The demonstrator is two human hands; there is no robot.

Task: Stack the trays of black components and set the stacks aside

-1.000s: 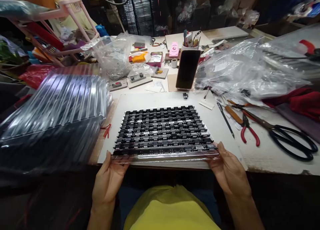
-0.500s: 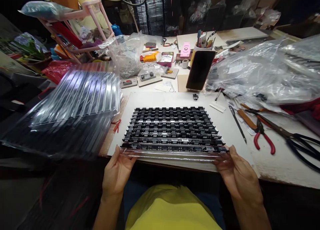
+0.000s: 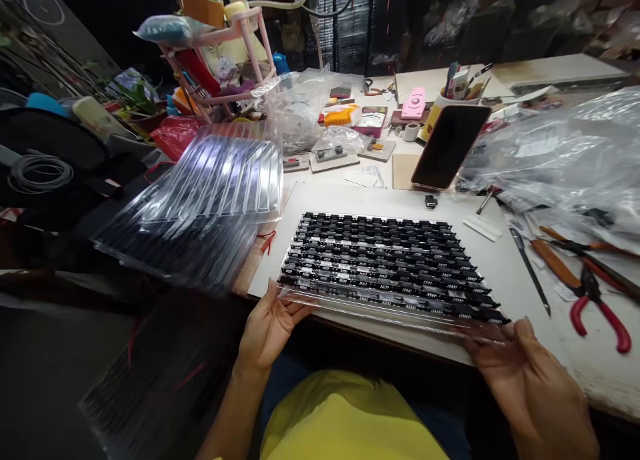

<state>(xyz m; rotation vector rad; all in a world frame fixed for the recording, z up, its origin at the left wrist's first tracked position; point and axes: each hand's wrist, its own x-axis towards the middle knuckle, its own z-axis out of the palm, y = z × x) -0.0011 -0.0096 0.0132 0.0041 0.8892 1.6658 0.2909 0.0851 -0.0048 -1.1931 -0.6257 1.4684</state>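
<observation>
A clear plastic tray [image 3: 400, 311] filled with rows of small black parts [image 3: 380, 253] lies over a white board [image 3: 295, 203] at the table's front edge. My left hand [image 3: 273, 327] grips its near left corner, thumb on top and fingers underneath. At the near right corner my right hand [image 3: 525, 367] holds it the same way. The tray's near edge juts past the table edge. One loose black part [image 3: 431, 201] sits on the board beyond the tray.
Stacked clear trays [image 3: 215, 180] stand at the left. A phone [image 3: 453, 147] leans against a pen cup behind the board. On the right lie a pointed tool [image 3: 531, 271], red-handled pliers [image 3: 597, 307] and plastic bags [image 3: 560, 133]. A pink rack [image 3: 250, 47] stands back left.
The view has turned left, so the scene sits farther right and tilts. Both hands keep hold of the tray at its near corners.
</observation>
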